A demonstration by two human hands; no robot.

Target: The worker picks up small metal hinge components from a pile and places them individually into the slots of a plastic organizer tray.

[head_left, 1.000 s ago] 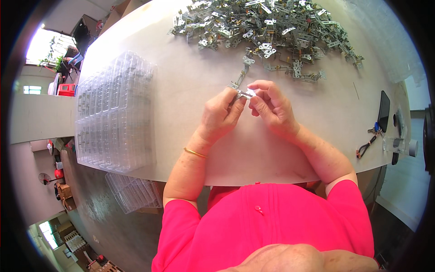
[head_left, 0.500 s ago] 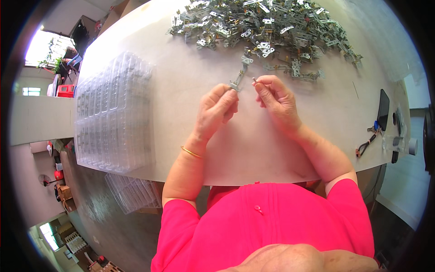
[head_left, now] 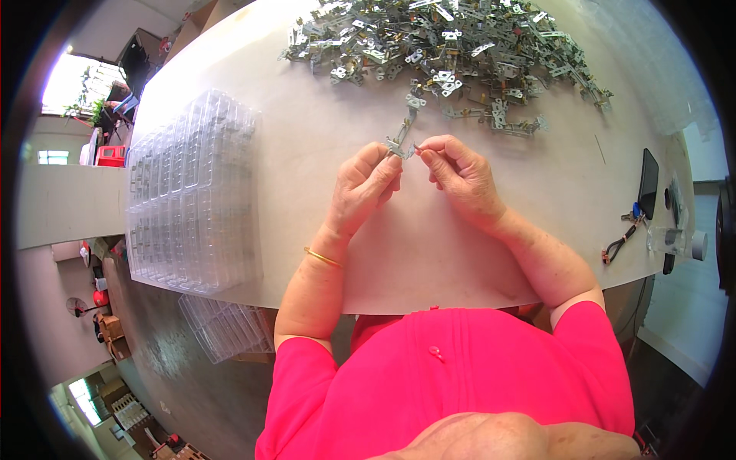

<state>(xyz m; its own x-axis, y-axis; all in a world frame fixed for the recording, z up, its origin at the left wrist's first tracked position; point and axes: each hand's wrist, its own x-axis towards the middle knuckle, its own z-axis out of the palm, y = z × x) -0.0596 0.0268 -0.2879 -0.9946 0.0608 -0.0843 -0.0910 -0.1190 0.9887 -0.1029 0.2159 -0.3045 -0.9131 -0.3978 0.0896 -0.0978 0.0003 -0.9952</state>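
My left hand point(head_left: 364, 188) is closed, pinching a silvery metal bracket point(head_left: 396, 146) between thumb and fingers. Another metal part point(head_left: 409, 119) stretches from that bracket up toward the heap; whether the two are joined I cannot tell. My right hand point(head_left: 462, 180) is closed in a pinch on a small thin metal piece point(head_left: 416, 148), whose tip meets or nearly meets the bracket's right side. Most of the small piece is hidden by the fingertips. Beyond both hands lies a large heap of metal brackets point(head_left: 460, 54), some with brass-coloured bits.
Clear plastic trays point(head_left: 195, 192) stand stacked on the table's left, with more trays point(head_left: 222, 326) lower down beside the table. A thin rod point(head_left: 599, 150) lies at right. Near the right edge are a dark phone point(head_left: 648, 184), keys on a cord point(head_left: 619, 241) and a white roll point(head_left: 698, 247).
My right hand has moved left and slightly down, bringing the small metal piece to the bracket. My left hand has stayed nearly still, keeping its hold.
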